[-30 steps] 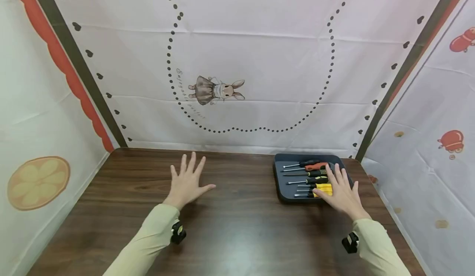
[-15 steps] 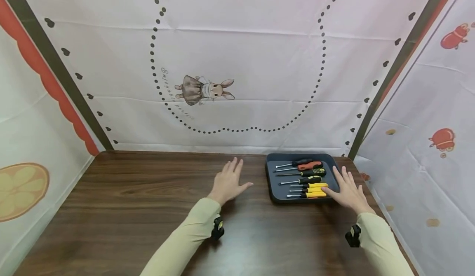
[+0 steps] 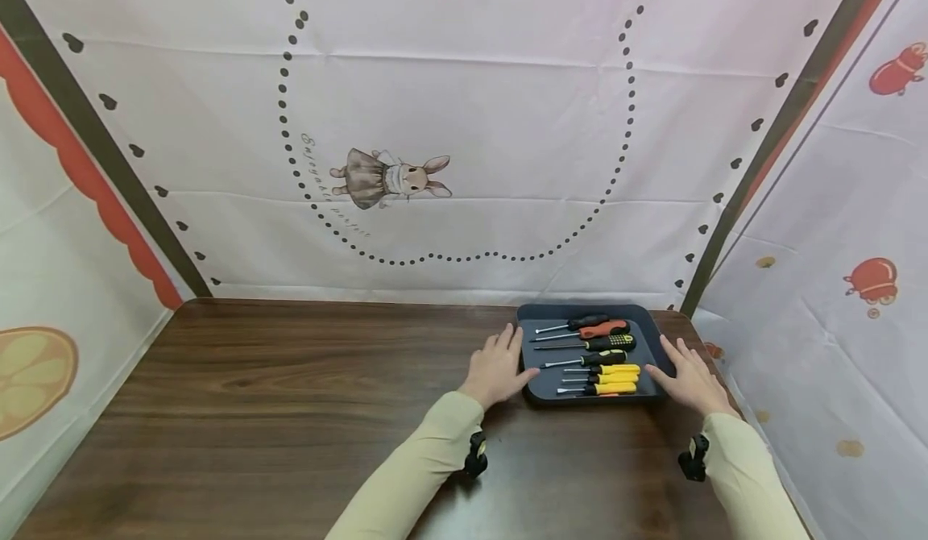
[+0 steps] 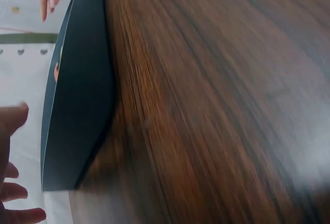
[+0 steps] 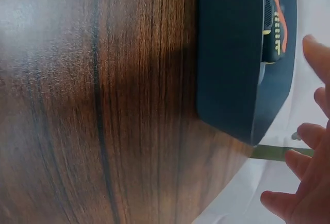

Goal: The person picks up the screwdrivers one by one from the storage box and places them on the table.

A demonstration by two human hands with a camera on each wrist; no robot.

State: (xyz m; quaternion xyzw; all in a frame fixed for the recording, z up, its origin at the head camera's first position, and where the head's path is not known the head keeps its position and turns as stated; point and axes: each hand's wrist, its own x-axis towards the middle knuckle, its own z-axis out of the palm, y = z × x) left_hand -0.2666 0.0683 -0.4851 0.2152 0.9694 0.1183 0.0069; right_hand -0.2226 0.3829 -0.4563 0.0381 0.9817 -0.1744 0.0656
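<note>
Head view only: screwdriver shafts [image 3: 561,363]

There are seven screwdrivers [image 3: 606,358], one tray [image 3: 594,402], two hands [image 3: 495,371].

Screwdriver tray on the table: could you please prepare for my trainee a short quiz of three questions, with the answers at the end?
1. Which colour are the screwdriver handles nearest to the person?
A) green
B) yellow
C) white

2. True or false: the left hand is at the left end of the tray, and the right hand is at its right end.

3. Complete: the animal printed on the back cloth is a ____.

Key: 1. B; 2. true; 3. rabbit.
</note>
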